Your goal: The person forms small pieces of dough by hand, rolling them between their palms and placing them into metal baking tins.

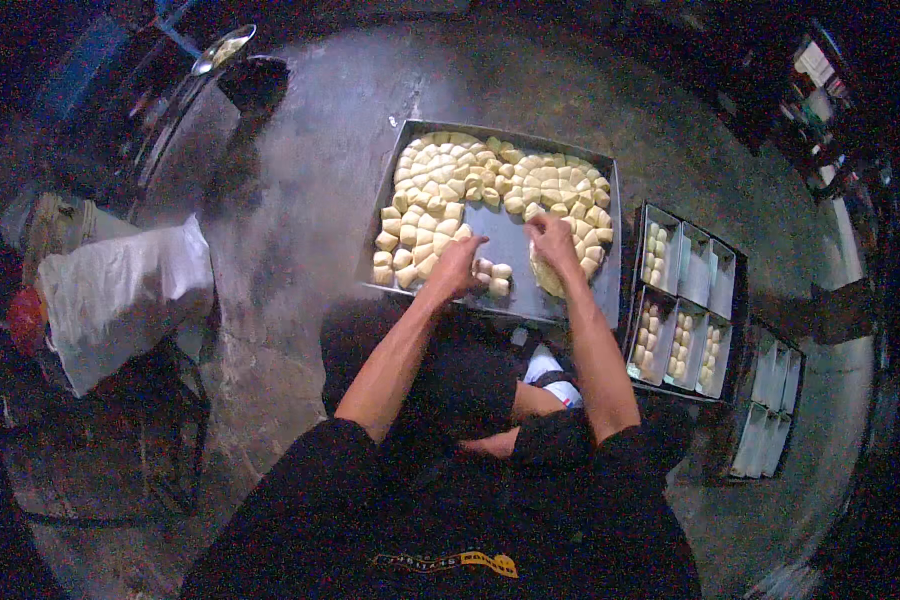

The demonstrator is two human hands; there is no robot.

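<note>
A large shallow metal tray lies before me, filled around its sides with many small pale dough pieces. Its middle shows bare metal. My left hand is over the near left part, fingers apart, beside a few rounded dough balls that it partly hides. At the right, my right hand has its fingertips pinched at a dough piece on the edge of the dough mass. Below that hand lies a flatter, larger strip of dough.
To the right stands a rack of loaf pans, several holding rows of dough balls. Another set of pans sits farther right. A white sack rests at the left near a red object. A round pan stands at the far left.
</note>
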